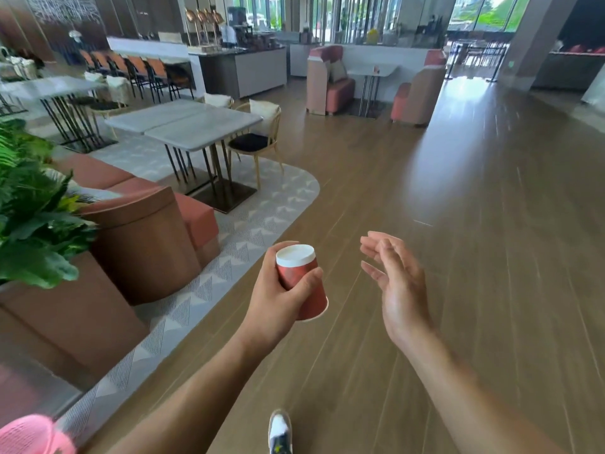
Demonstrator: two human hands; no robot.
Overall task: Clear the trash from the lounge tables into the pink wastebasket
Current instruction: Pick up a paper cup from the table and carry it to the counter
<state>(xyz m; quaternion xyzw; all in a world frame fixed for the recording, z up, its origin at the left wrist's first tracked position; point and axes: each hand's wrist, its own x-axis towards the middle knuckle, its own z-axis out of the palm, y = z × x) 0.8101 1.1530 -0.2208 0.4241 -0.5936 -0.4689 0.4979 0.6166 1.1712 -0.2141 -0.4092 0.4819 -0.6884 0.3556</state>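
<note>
Gripped in the left hand (pixel 278 298), thumb and fingers curled round the smooth tapered wall: a red paper cup (pixel 304 285), tilted, narrow white end up, wide rim down. Just right of that grip and apart from it, the right hand (pixel 397 283), slack, holding nothing, fingers loosely spread. Beneath both, glossy wood-plank floor (pixel 458 224). Left of the grip, a pale rug (pixel 262 208) with woven triangles and a rounded corner. Low and far left of the grip, the pink wastebasket (pixel 32 435), too blurred to tell its texture. Beyond the grip, up-left, flat rectangular stone-look tables (pixel 196 126) on thin metal legs.
</note>
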